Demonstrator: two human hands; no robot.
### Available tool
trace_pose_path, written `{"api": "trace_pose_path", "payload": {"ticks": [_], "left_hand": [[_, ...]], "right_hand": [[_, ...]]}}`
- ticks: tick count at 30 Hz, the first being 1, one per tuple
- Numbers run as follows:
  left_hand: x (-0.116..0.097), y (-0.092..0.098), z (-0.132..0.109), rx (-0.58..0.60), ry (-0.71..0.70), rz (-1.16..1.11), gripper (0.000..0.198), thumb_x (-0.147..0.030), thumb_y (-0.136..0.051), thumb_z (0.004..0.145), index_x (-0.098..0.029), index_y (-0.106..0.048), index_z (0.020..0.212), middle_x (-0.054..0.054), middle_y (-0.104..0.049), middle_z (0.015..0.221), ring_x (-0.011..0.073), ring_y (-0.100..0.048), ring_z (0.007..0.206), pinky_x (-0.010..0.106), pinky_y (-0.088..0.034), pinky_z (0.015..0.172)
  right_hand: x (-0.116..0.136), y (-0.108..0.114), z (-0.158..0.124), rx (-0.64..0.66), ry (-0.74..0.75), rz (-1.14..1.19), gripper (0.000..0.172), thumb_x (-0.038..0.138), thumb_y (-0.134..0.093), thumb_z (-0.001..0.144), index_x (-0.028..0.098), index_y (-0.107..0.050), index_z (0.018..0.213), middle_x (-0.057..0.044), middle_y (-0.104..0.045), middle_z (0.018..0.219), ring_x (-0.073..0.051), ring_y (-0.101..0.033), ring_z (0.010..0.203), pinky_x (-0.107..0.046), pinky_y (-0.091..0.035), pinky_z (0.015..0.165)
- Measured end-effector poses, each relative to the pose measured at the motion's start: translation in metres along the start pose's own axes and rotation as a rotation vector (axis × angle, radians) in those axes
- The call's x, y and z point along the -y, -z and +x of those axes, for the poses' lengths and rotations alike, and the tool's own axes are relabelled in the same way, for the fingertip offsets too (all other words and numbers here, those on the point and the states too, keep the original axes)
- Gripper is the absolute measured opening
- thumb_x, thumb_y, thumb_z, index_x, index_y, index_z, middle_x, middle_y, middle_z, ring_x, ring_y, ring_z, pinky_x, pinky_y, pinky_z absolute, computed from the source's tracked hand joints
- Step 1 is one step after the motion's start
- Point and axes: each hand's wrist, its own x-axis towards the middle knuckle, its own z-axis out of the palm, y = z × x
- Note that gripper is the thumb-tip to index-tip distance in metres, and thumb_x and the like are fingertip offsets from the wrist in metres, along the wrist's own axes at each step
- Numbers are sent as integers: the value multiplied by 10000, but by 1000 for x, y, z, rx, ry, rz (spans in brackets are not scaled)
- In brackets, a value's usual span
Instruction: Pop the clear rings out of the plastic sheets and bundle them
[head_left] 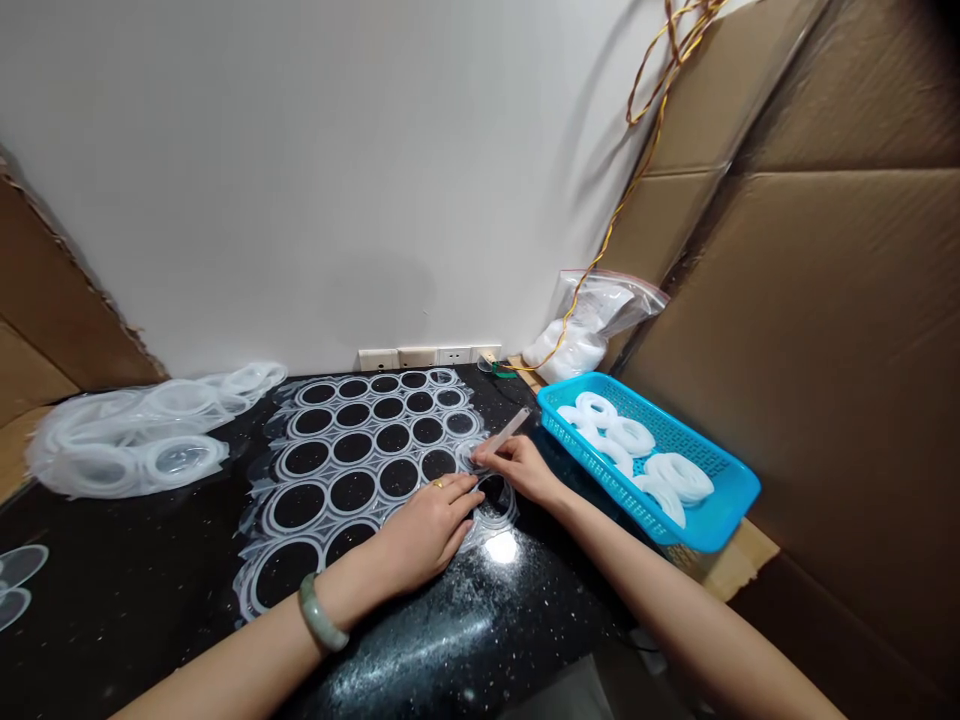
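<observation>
A translucent white sheet of joined rings (340,453) lies flat on the black speckled countertop, with dark round openings in rows. My left hand (427,525) rests on its near right part, palm down and fingers stretched out. In my right hand (523,467) is a slim, pale translucent stick-like tool (510,430), pinched between thumb and fingers. The tool's lower end meets the sheet's right edge, where my fingertips hide it. Just below my fingers sits a ring at the sheet's corner (513,508).
To the right stands a blue plastic basket (724,530) with several white rings (628,436) in it. A zip bag (592,310) of white pieces lies behind. More ring sheets (142,440) are heaped at left; clear discs (22,567) lie nearer. Cardboard (847,330) walls the right side.
</observation>
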Motion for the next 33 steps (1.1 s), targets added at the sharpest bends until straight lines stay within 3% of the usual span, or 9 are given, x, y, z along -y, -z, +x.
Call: {"api": "trace_pose_path", "payload": {"ticks": [6,12,18,20,26,29,33], "left_hand": [[-2,3,0,23,2,9,376,-203,-448,936,-176,-535,1301,125,-527,1373,259,-460,1288,466,-395,1077],[-5,7,4,39,-8,-47,344,-189,-475,918,-166,-575,1247,128,-596,1263,252,-518,1221,428,-414,1059],[-5,11,4,64,-24,-24,341,-180,-486,901,-154,-595,1223,150,-584,1275,273,-566,1156,436,-461,1003],[-6,13,2,70,-42,-3,362,-164,-483,897,-146,-586,1244,153,-566,1312,272,-549,1194,430,-450,1022],[-7,14,-3,66,-41,26,423,-160,-496,877,-153,-552,1296,138,-516,1391,257,-489,1280,429,-406,1077],[-8,15,-4,80,-26,12,424,-163,-507,869,-146,-565,1288,147,-521,1386,262,-488,1284,431,-405,1077],[-10,18,-5,59,-16,-17,433,-160,-529,856,-176,-567,1287,132,-526,1384,269,-497,1274,447,-414,1066]], "right_hand": [[5,0,-5,5,87,-160,257,377,-613,848,149,-728,828,-73,-728,868,-199,-670,820,-292,-510,753],[21,-5,-11,58,308,-712,253,244,-491,940,186,-721,852,-69,-732,890,-172,-644,846,-263,-458,787],[29,-2,4,168,282,-1159,212,162,-502,908,166,-706,850,-81,-714,831,-180,-635,785,-255,-417,724],[27,3,16,100,242,-1213,214,154,-499,905,167,-706,853,-83,-712,847,-183,-637,805,-255,-408,720],[29,6,56,-279,139,-1209,300,215,-397,971,174,-694,985,-99,-705,930,-194,-635,876,-254,-399,691],[29,0,67,-309,127,-1225,303,225,-387,976,180,-687,976,-100,-700,929,-198,-643,862,-247,-392,655],[25,-2,68,-254,72,-1190,282,243,-412,970,196,-690,955,-95,-706,918,-184,-660,805,-230,-389,627]]}}
